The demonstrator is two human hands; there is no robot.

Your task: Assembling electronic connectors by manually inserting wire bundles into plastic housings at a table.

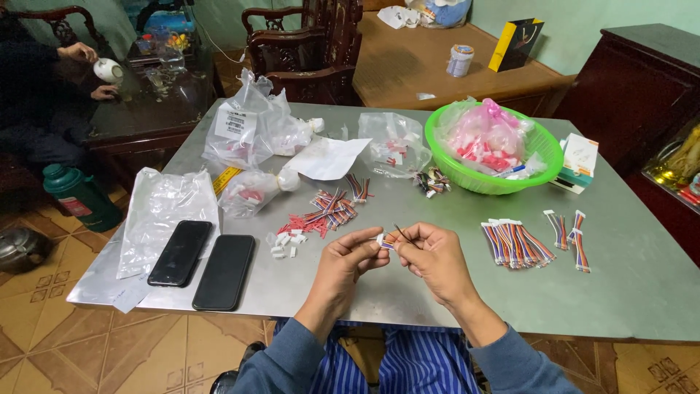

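Head view looks down on the left hand (348, 257) and right hand (437, 257), held close together above the near middle of the grey metal table (627, 292); between their fingertips sits a small white plastic connector with short multicoloured wires (385, 241), pinched narrowly by the left thumb and forefinger, while the right fingers grip a thin dark pin-like tool (402, 233) whose tip rests at the connector; the connector is tiny and its detail is hard to make out; the near table edge runs just under the wrists, with bare metal around both hands and a wide clear stretch toward the right corner; to the left lie two black smartphones (204, 263) side by side, one resting on an empty clear plastic bag (157, 211); just beyond the hands are loose white connector housings (286, 243) and a scattered heap of red and striped wire leads (324, 209); to the right, a neat row of finished multicoloured wire bundles (518, 243) lies well apart from the hands; farther back stand knotted clear bags of parts (255, 128), a white paper sheet (328, 157) and a green plastic basket holding a pink bag (494, 149); at far left another person's hands hold a white teapot (108, 70) at a separate dark table.
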